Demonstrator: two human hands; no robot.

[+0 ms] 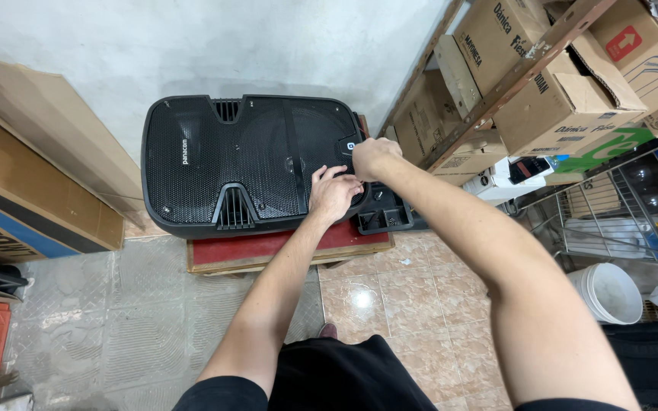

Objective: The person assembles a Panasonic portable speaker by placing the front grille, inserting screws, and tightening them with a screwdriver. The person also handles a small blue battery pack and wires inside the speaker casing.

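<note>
A large black loudspeaker (230, 164) with a mesh grille lies on its side on a low red-topped wooden stand (268, 247). My left hand (333, 192) rests on the grille near the speaker's right end, fingers spread and curled at the edge. Just above it my right hand (373, 156) is closed around the speaker's right end, by a small badge. What the fingers pinch is hidden.
Cardboard boxes (542, 76) fill a metal shelf rack at the right. A flat brown carton (17, 183) leans on the wall at the left. A white bucket (607, 293) and a wire rack (611, 213) stand at the right. Tiled floor (397, 304) lies below.
</note>
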